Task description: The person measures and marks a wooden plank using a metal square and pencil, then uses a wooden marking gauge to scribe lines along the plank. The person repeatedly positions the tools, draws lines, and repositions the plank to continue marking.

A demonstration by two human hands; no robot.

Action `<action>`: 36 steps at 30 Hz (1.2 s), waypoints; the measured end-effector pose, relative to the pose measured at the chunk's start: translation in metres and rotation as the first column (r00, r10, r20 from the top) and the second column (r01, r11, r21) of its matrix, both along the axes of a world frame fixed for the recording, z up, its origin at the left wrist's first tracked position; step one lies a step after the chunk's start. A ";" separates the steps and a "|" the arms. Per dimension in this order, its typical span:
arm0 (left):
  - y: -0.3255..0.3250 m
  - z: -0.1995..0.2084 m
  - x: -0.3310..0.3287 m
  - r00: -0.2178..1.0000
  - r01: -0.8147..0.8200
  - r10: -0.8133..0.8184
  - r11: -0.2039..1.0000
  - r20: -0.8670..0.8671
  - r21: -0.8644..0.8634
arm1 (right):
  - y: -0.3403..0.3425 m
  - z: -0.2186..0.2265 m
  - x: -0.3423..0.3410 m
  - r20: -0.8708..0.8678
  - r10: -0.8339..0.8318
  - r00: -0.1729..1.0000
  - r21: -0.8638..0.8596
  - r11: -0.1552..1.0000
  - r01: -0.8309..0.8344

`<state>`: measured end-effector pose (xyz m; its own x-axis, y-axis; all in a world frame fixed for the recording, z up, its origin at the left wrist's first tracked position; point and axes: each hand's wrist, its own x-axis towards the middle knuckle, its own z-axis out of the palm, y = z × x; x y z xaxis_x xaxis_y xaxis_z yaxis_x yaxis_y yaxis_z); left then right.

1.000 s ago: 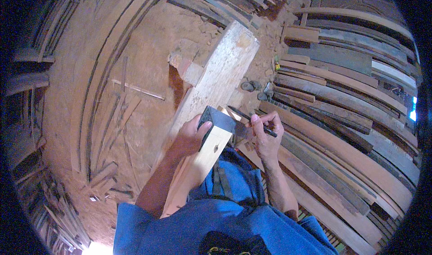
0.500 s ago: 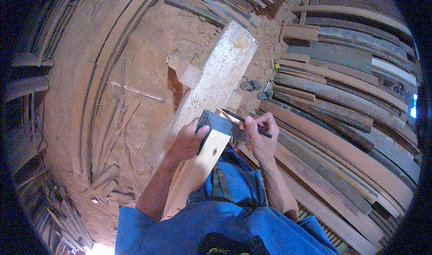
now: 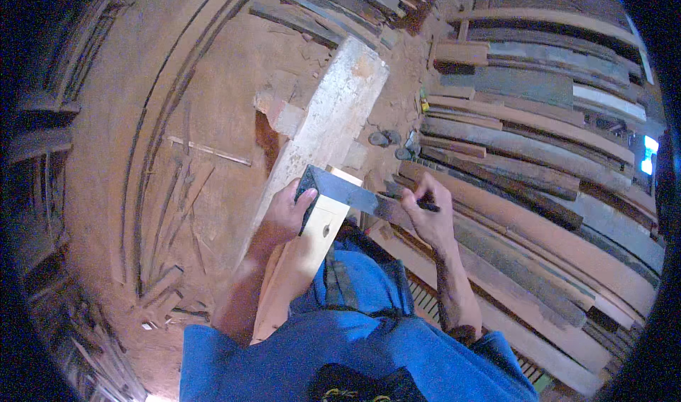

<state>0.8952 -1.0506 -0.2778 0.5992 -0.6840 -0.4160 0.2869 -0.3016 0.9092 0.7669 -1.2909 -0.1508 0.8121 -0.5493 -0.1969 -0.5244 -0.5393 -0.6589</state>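
Observation:
A dark try square point(image 3: 344, 193) lies across the end of a pale timber beam point(image 3: 320, 242) with a dark knot. My left hand point(image 3: 285, 212) is closed around the square's stock and presses it to the beam's left edge, thumb on top. The blade reaches over the wood and past its right edge. To the right of the blade's free end, my right hand point(image 3: 430, 212) is raised off the wood with its fingers pinched on a thin black pen point(image 3: 428, 207), mostly hidden by the fingers. The beam's near end runs down beside my body.
Ahead lies a long whitish, worn beam point(image 3: 330, 107) with a block point(image 3: 279, 114) at its left side. Stacked boards point(image 3: 511, 182) fill the right. A pair of sandals point(image 3: 394, 143) sits on the dirt floor. Wood scraps point(image 3: 181, 210) lie at the left.
My right hand has moved right with the pen, away from the beam's end, so more of the blade shows. My left hand still holds the square on the beam. The whole view has shifted slightly.

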 end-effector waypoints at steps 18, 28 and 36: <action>0.102 0.177 -0.260 0.681 -0.716 0.662 0.511 0.313 0.476 | 0.020 -0.040 -0.059 0.245 0.501 0.830 0.474 0.685 -0.553; 0.088 0.164 -0.499 0.173 -0.906 0.917 0.006 0.360 0.422 | 0.151 -0.006 -0.097 0.064 0.975 0.213 0.490 0.155 -0.858; 0.113 0.123 -0.561 -0.437 -0.856 0.884 -0.465 0.166 0.224 | 0.256 -0.031 -0.146 0.244 0.969 -0.040 0.675 -0.200 -0.710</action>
<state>0.3343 -0.9374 -0.1550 0.2096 0.8662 -0.4536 0.3831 0.3540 0.8532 0.6204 -1.0345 -0.1822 0.2191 0.9253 -0.3095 -0.0595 -0.3040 -0.9508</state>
